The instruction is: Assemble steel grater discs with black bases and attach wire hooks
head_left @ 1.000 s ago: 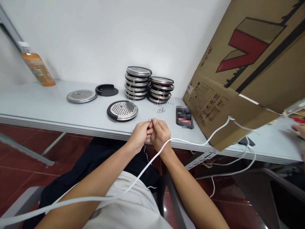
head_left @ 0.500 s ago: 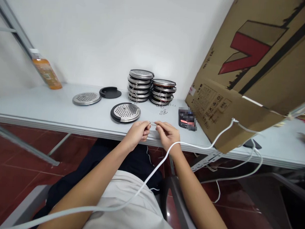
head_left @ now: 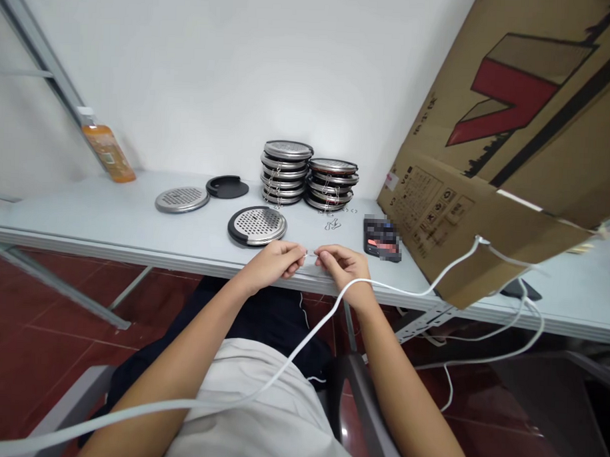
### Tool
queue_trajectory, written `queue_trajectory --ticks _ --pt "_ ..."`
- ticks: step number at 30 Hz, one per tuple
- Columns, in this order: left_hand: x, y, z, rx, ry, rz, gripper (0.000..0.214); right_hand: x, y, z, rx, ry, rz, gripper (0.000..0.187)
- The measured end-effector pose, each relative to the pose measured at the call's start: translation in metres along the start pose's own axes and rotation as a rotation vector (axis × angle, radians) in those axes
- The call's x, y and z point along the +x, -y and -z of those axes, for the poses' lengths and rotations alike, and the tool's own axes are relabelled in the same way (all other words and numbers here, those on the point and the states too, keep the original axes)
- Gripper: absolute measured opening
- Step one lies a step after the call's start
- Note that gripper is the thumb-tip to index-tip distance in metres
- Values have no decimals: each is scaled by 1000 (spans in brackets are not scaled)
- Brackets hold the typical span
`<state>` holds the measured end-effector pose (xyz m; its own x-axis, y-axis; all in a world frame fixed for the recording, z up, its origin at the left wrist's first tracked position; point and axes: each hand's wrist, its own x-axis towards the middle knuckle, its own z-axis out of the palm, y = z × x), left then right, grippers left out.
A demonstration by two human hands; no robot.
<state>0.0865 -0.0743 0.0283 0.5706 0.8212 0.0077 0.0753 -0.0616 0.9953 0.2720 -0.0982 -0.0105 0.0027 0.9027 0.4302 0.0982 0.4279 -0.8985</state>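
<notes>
My left hand (head_left: pixel 274 262) and my right hand (head_left: pixel 344 266) are at the table's front edge, each pinching one end of a small thin wire clip (head_left: pixel 311 255) stretched between their fingertips. Just beyond them lies a round perforated steel disc in a black ring (head_left: pixel 258 225). Behind it stand two stacks of similar discs (head_left: pixel 285 172) (head_left: pixel 331 183), with loose wire clips (head_left: pixel 332 223) lying in front of them.
A bare steel disc (head_left: pixel 182 199) and a black ring (head_left: pixel 227 186) lie at left, an orange bottle (head_left: pixel 106 152) farther left. A phone (head_left: pixel 381 238) lies beside a big tilted cardboard box (head_left: pixel 513 129). A white cable (head_left: pixel 407 289) crosses my right wrist over the white table (head_left: pixel 85 224).
My hands have drawn apart from a tight clasp and lowered to the table edge, the wire piece now stretched between them. The other person's hand at far right has left the view.
</notes>
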Motion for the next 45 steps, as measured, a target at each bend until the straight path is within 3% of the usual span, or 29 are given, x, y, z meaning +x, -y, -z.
queue_trajectory --ticks 6,12,15,17,18,22,27,30,36,39,42,45 --pt "-2 2 6 162 -26 24 35 1 1 2 45 -61 -29 20" --pt "-16 -12 15 377 -54 -73 34 3 -8 6 224 -108 -18 14" --pt "-19 -19 35 516 -231 -196 29 2 -10 6 275 -127 -32 13" --pt "-16 -19 56 704 -402 -280 41 2 -10 6 287 -138 -47 14" --pt "-14 -17 66 826 -427 -309 46 2 -9 6 294 -141 -57 15" --pt "-5 -2 97 1148 -312 -286 62 3 -4 4 370 -156 -115 17" --pt "0 10 110 1335 -189 -77 102 4 4 4 560 -185 -92 31" --pt "2 10 113 1347 -177 -100 88 4 7 5 599 -186 -114 45" --pt "-1 4 118 1325 -267 -250 68 8 4 9 647 -178 -169 20" --pt "-3 0 125 1241 -434 -233 60 8 4 10 709 -210 -182 19" --pt "1 1 132 965 -664 -243 47 7 6 10 747 -236 -198 23" --pt "6 8 134 501 -799 -247 41 6 8 10 753 -222 -209 24"
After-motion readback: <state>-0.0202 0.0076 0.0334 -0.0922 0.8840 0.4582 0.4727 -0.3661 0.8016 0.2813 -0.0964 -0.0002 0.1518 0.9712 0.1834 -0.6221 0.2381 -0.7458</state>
